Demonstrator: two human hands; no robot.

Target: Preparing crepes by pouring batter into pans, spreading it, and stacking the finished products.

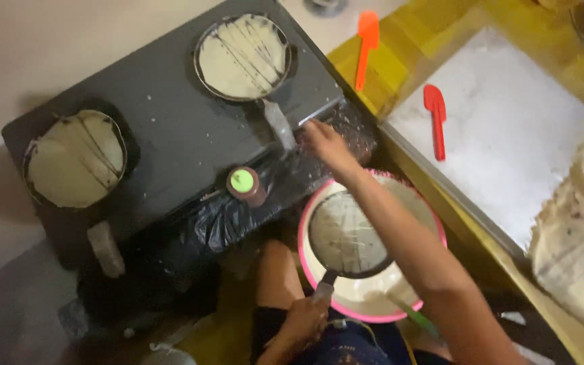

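Over pink basin [434, 226], batter-coated pan [347, 233] was held by handle, left hand [303, 318] fingers clamped. Right hand [326, 143] was stretched to stove pan handle [278, 123]; grip unclear. Two pans [243, 55] [74, 157] already coated, set on stove [170, 135].

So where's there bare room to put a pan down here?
Free: the dark stove top between the two pans, and the white floured tray right of the red spatula. Crowded: the pink basin, under a third pan.
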